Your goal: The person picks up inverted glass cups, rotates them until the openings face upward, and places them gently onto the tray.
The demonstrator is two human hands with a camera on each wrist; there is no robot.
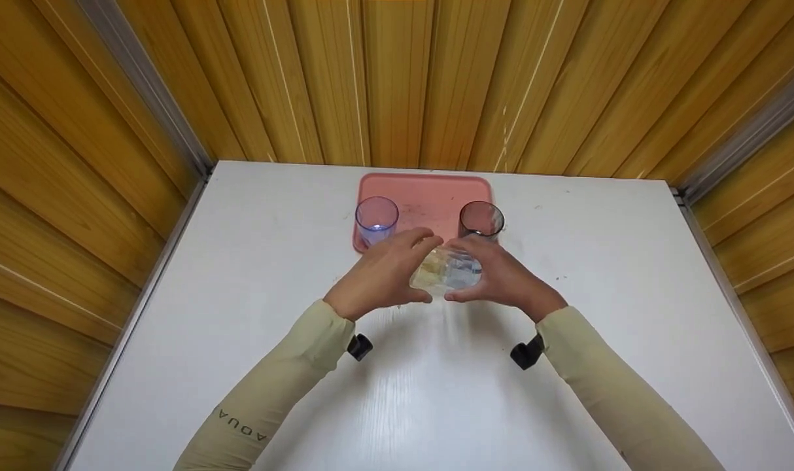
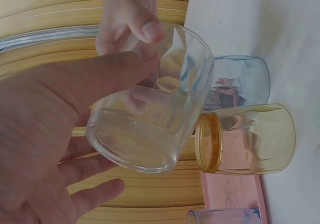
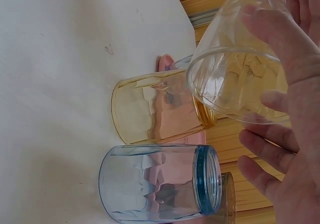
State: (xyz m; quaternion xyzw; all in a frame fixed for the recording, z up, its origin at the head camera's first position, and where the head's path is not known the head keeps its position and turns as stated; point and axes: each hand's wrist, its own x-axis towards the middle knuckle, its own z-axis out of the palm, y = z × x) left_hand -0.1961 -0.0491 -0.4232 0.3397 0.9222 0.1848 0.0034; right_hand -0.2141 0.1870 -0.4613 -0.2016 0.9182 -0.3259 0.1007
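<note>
A clear faceted cup (image 2: 140, 139) is held between both hands, tilted, with its thick base upward and its rim toward the table. My left hand (image 1: 384, 271) grips it from the left, its thumb lying across the wall. From the right, my right hand (image 1: 501, 278) holds the same cup, thumb on its side. Below it a yellow cup (image 3: 135, 109) and a blue cup (image 3: 130, 184) stand side by side, upside down on the table. In the head view the three cups overlap between the hands, so their edges are hard to separate.
Behind the hands lies a pink tray (image 1: 430, 190). A purple-blue cup (image 1: 377, 212) stands at its left side and a dark grey cup (image 1: 481, 219) at its right. The white table (image 1: 397, 405) ends at wood-patterned walls (image 1: 397, 78).
</note>
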